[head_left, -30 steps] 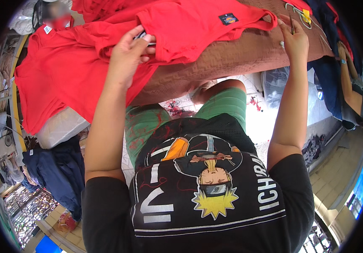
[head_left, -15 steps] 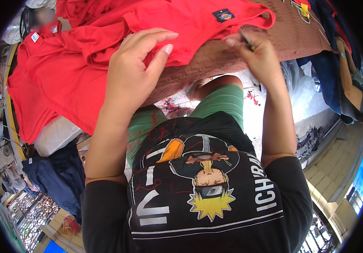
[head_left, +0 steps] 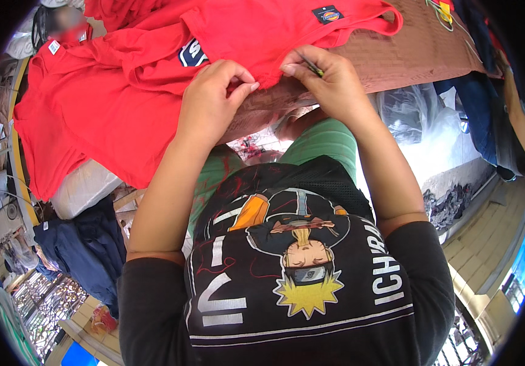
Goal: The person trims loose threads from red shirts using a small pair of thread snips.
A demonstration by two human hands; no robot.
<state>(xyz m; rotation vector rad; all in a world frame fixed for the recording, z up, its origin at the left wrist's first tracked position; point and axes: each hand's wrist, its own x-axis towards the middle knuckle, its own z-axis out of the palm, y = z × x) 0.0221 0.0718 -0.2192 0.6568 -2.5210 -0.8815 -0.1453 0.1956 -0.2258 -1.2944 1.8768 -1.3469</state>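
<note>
A red shirt (head_left: 244, 36) with a dark label at its neckline lies across the brown cloth-covered table. My left hand (head_left: 215, 91) is closed at the shirt's near edge, thumb and forefinger pinched there; whether a loose thread is also between them is too small to tell. Just to the right, my right hand (head_left: 329, 79) has its thumb and forefinger together at the same edge. Slim dark thread snips (head_left: 315, 68) with a yellow-green part rest in that hand, mostly hidden by the fingers.
More red shirts (head_left: 92, 104) spread over the table's left side. Brown patterned cloth (head_left: 415, 55) covers the table at right. Below hang navy garments (head_left: 85, 244) at left; clear plastic (head_left: 421, 116) lies at right. Red thread scraps (head_left: 251, 146) litter the floor. Another person is at upper left.
Both hands have come closer together at the shirt's edge. My left fingers, apart before, are now pinched. My right hand moved left with the snips. A dark-and-white patch now shows on the red cloth.
</note>
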